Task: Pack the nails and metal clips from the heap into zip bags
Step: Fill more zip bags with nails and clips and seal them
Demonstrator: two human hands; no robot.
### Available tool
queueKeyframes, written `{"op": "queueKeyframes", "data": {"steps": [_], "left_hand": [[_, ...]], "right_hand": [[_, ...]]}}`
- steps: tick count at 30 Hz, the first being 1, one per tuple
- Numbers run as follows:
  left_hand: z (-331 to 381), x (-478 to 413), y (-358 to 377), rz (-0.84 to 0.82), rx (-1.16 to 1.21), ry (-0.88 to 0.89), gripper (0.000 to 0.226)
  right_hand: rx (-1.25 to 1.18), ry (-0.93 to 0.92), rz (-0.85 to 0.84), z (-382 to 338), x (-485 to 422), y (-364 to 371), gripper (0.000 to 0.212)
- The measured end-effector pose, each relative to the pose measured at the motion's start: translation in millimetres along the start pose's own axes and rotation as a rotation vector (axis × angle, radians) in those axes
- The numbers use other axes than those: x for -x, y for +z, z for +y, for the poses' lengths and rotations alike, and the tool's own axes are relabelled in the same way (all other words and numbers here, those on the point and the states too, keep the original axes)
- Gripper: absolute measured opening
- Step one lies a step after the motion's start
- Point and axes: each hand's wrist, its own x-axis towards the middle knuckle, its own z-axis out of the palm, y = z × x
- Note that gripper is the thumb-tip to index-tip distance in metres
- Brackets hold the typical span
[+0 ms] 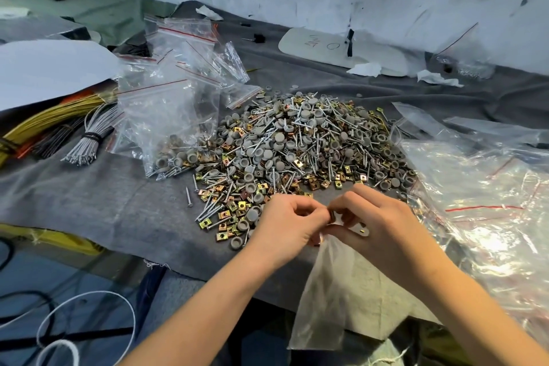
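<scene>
A broad heap of silver nails, brass-coloured square metal clips and grey round caps [297, 151] lies on the grey-cloth-covered counter [104, 211]. Just nearer than the heap, the left grip [285, 226] has curled fingers that pinch a small brass-coloured metal piece [330, 214]. It meets the right grip [383, 226], which is curled round the mouth of a clear plastic zip bag [335, 291] hanging below. Left of the heap stands a part-filled clear bag [169, 140].
</scene>
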Motion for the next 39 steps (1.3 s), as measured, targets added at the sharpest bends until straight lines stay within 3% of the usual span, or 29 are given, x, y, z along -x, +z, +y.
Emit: {"op": "queueKeyframes", "data": {"steps": [7, 17, 31, 37, 39], "left_hand": [[-5.3, 2.2, 2.2, -0.009, -0.045, 0.001, 0.017], [-9.9, -1.6, 2.3, -0.037, -0.119, 0.034, 0.019], [-11.9, -1.9, 2.2, 0.012, -0.218, 0.063, 0.018], [-6.5, -5.2, -6.7, -0.055, -0.28, 0.085, 0.01], [-4.3, -4.6, -8.1, -0.062, -0.311, 0.075, 0.014]], "right_hand": [[-0.137, 0.112, -0.054, 1.7, -0.2, 5.1, 0.031], [-0.301, 0.166, -0.069, 4.9, -2.5, 10.1, 0.029], [-0.181, 0.074, -0.027, 1.9, 1.0, 14.0, 0.029], [-0.342, 0.206, 0.026, 11.7, 1.6, 6.9, 0.043], [-0.317, 0.223, -0.024, 13.4, 1.3, 5.4, 0.036]]}}
